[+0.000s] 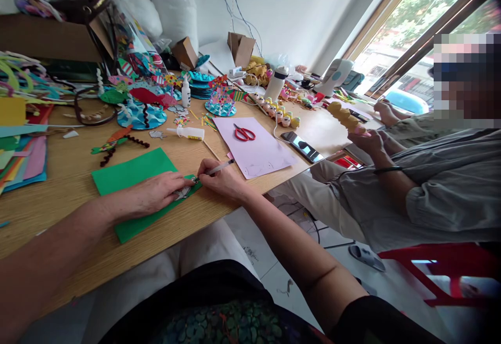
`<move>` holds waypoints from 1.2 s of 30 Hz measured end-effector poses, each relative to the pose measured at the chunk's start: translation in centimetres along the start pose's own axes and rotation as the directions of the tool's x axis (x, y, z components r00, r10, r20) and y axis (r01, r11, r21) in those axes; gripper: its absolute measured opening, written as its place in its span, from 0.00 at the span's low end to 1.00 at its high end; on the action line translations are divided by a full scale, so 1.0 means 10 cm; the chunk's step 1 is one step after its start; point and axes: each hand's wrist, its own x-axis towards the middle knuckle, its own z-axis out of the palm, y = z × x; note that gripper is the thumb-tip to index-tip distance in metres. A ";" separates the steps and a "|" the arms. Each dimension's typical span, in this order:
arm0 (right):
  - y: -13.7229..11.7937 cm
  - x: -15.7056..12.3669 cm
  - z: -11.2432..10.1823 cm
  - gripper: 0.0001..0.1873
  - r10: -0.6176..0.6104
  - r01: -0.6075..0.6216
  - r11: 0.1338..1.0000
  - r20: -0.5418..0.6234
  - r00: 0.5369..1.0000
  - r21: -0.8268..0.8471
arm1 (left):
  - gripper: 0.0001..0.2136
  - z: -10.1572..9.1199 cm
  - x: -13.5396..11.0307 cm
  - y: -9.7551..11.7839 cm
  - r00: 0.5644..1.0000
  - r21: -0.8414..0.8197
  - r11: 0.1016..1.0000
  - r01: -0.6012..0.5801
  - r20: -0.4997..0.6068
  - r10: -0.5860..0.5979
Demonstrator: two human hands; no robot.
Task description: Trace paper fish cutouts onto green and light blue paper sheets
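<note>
My left hand (pixel 154 192) lies flat with its fingers stretched out, pressing a small grey-white paper cutout (pixel 183 193) onto a green sheet (pixel 135 170) near the table's front edge. Closed around a pen (pixel 219 168) is my right hand (pixel 222 181), its tip end down at the sheet's right corner beside the cutout. Part of the cutout is hidden under my left fingers. Just beyond my right hand, a pale purple sheet (pixel 270 151) with faint drawn lines carries red-handled scissors (pixel 245 134).
A glue bottle (pixel 191 133) lies behind the green sheet. Fish decorations on blue bases (pixel 141 118) stand farther back. Coloured paper (pixel 29 161) is stacked at left. A phone (pixel 301 146) lies at right, near another person (pixel 442 187) holding a yellow plush piece (pixel 344 117).
</note>
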 end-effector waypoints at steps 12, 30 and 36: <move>-0.01 -0.10 -0.10 0.02 0.064 -0.061 0.996 -0.034 0.997 0.067 | 0.17 0.04 -0.01 -0.03 1.000 -0.029 1.000 -0.003 -0.009 0.002; 0.01 -0.05 -0.05 0.01 0.038 -0.038 0.999 -0.027 0.999 0.007 | 0.17 0.03 0.00 -0.02 1.000 -0.007 1.000 -0.006 -0.011 0.006; -0.01 0.00 -0.02 0.01 0.033 -0.033 0.999 -0.001 0.999 0.031 | 0.18 -0.01 0.00 0.02 1.000 0.004 1.000 0.005 0.006 -0.005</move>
